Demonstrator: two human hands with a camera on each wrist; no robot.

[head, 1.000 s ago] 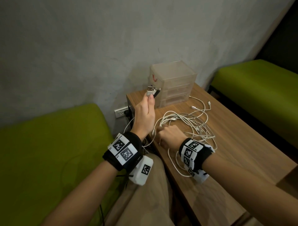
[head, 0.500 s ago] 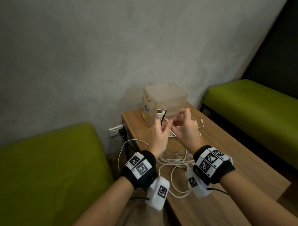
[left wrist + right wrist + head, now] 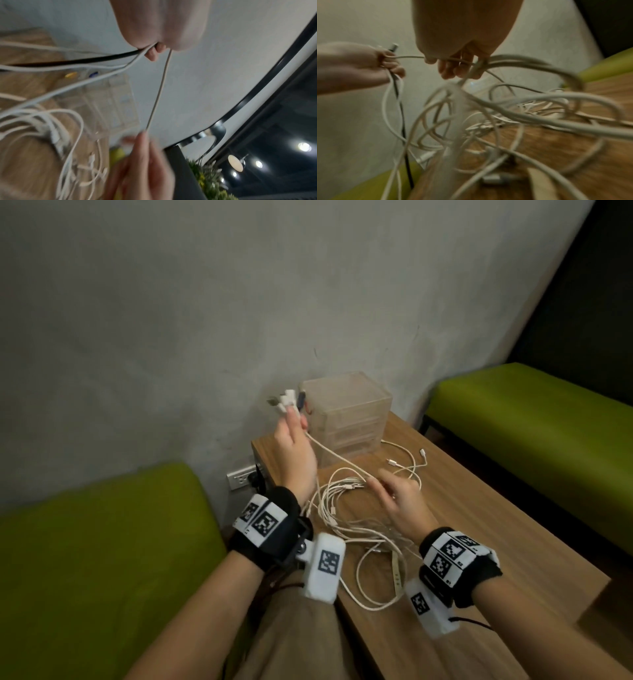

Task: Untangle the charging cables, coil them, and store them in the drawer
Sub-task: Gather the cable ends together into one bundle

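Left hand [image 3: 294, 455]: pinches plug ends [image 3: 286, 400].
Right hand [image 3: 400, 501]: fingers loosely curled around one strand.
Cables [image 3: 346, 508]: light, limp; hold near plugs.

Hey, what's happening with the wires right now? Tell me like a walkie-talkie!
Left hand up, gripping plug ends. Right hand running along one white cable. Cable tangle still knotted on table. Drawer box shut, nothing stored.

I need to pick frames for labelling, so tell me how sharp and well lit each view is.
Head view: dim, mostly sharp; only the right hand is motion-blurred. Left wrist view: brighter, taut cable crisp, table and tangle smeared. Right wrist view: dark, heavy blur on the cables; left hand soft.
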